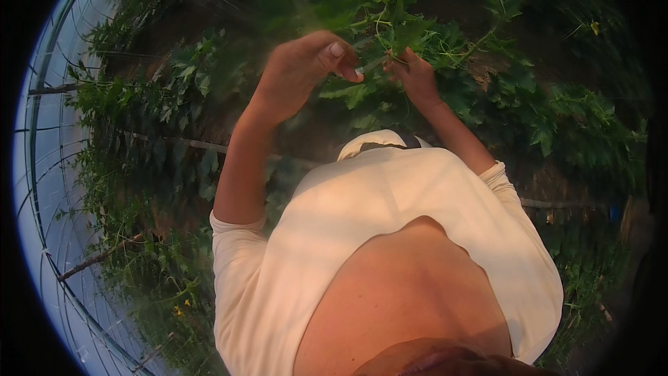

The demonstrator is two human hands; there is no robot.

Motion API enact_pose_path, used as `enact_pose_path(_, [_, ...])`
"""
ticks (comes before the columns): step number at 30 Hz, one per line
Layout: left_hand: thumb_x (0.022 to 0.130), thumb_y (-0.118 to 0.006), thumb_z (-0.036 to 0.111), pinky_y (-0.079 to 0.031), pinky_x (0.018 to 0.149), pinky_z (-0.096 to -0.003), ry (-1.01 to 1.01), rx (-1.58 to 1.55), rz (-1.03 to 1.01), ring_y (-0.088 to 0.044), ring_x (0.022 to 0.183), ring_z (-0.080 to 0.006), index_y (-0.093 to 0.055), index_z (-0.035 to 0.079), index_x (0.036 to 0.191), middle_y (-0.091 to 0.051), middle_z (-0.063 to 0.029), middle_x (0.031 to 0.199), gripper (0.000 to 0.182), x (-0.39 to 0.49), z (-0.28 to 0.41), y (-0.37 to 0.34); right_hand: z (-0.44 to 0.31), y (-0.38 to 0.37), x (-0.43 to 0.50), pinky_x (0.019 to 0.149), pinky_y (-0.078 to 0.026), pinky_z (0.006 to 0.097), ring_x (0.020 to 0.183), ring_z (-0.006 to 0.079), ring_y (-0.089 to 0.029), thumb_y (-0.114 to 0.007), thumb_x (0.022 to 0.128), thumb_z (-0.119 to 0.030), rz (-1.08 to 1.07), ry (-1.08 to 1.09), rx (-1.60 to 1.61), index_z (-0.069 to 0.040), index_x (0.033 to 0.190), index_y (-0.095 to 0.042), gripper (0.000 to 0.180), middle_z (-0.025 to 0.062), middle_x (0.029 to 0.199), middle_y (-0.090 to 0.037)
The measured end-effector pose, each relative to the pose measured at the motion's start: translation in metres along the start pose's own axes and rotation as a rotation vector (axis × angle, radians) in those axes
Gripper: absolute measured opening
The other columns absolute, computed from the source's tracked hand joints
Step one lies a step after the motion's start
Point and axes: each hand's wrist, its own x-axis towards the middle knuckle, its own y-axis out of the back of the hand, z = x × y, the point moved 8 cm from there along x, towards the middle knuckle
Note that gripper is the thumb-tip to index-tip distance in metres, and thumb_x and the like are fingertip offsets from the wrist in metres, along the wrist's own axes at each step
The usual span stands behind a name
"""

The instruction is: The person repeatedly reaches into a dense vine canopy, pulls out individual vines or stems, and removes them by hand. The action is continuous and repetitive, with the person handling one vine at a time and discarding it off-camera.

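My left hand [308,70] is raised on the left, its thumb and bent forefinger pinching one end of a thin pale strip [372,65]. The strip spans the short gap to my right hand [415,77]; its material is hard to tell. My right fingers are closed at the strip's other end, against a green vine [386,13] with lobed leaves and curling tendrils. Leaves partly cover those fingertips, so their exact hold is hidden. A broad leaf [350,93] hangs just below the strip, between both hands.
Dense vine foliage [193,62] surrounds me, with yellow flowers [178,310] at lower left. A bowed frame [34,130] with translucent sheeting curves along the left. A thin horizontal pole [195,143] crosses the leaves behind my left arm. Another shoot [493,31] arches at right.
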Motion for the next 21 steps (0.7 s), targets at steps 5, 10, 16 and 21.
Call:
enact_pose_path(5, [0.103,-0.051,0.027,-0.056,0.077,-0.0313,-0.066,0.364,-0.182,-0.07,0.086,-0.0191,-0.067,-0.004,0.105,-0.071,-0.0082,0.092,0.035,0.03,0.012,-0.045,-0.001,-0.051,0.011,0.07,-0.054,0.0337,0.084,0.0207,-0.068,-0.066,0.089,-0.014,-0.225,0.121,-0.132,-0.011,0.112,-0.064,0.023,0.0058,0.1,-0.067])
enact_pose_path(10, [0.1,-0.056,0.025,-0.055,0.079,-0.0287,0.136,0.406,-0.118,-0.069,0.082,-0.0157,-0.066,-0.002,0.11,-0.072,-0.0068,0.1,0.031,0.076,-0.006,-0.042,-0.044,-0.072,-0.019,0.07,-0.053,0.0377,0.084,0.0274,-0.067,-0.067,0.085,-0.012,-0.399,0.56,-0.48,-0.011,0.11,-0.066,0.026,0.0089,0.096,-0.066])
enact_pose_path(16, [0.1,-0.055,0.03,-0.055,0.084,-0.036,0.145,0.225,0.065,-0.067,0.098,-0.0225,-0.066,0.001,0.107,-0.068,-0.0123,0.113,0.032,0.083,-0.013,0.023,-0.07,-0.062,-0.031,0.07,-0.052,0.0368,0.083,0.0293,-0.065,-0.072,0.08,-0.006,-0.489,0.48,-0.14,-0.004,0.095,-0.067,0.016,0.013,0.091,-0.064])
enact_pose_path(21, [0.102,-0.054,0.028,-0.059,0.082,-0.0355,0.076,0.083,0.086,-0.071,0.093,-0.0226,-0.066,0.0,0.107,-0.071,-0.0126,0.104,0.031,0.047,-0.021,0.043,-0.068,-0.048,-0.032,0.07,-0.049,0.0377,0.081,0.0299,-0.062,-0.072,0.08,-0.006,-0.42,0.413,-0.209,-0.002,0.089,-0.064,0.013,0.0132,0.086,-0.062])
